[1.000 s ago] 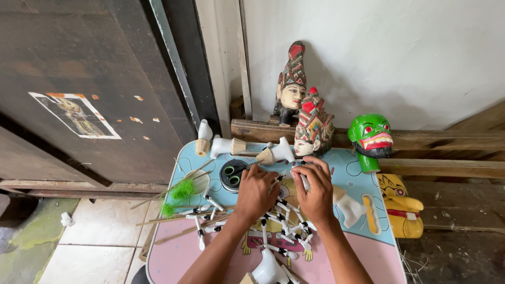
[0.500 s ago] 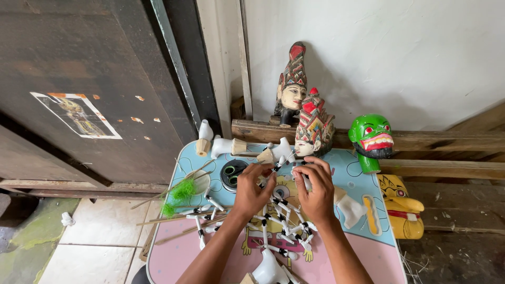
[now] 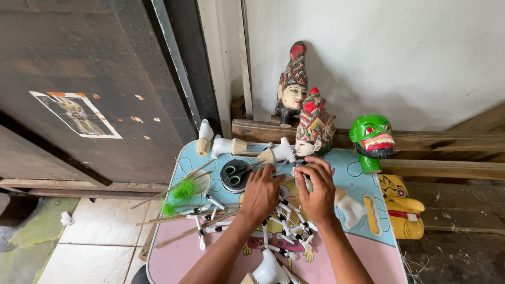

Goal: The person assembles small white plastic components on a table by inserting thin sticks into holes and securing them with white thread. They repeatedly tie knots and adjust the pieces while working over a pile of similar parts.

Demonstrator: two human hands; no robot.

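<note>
Both hands sit mid-frame over the pile of small white wooden puppet pieces with black tips (image 3: 286,231) on the pink and blue table (image 3: 184,260). Left hand (image 3: 261,193) rests on them, fingers loosely curled; right hand (image 3: 315,189) is pinched shut on one white piece (image 3: 306,180).

green mask (image 3: 372,138) | yellow mask (image 3: 404,211) | scissors (image 3: 238,173) | green tuft (image 3: 181,190)

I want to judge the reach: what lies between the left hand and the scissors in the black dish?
Nothing visible does. The left hand rests over white puppet arm pieces, its fingertips beside the black dish holding the green-handled scissors, with no object between.
</note>
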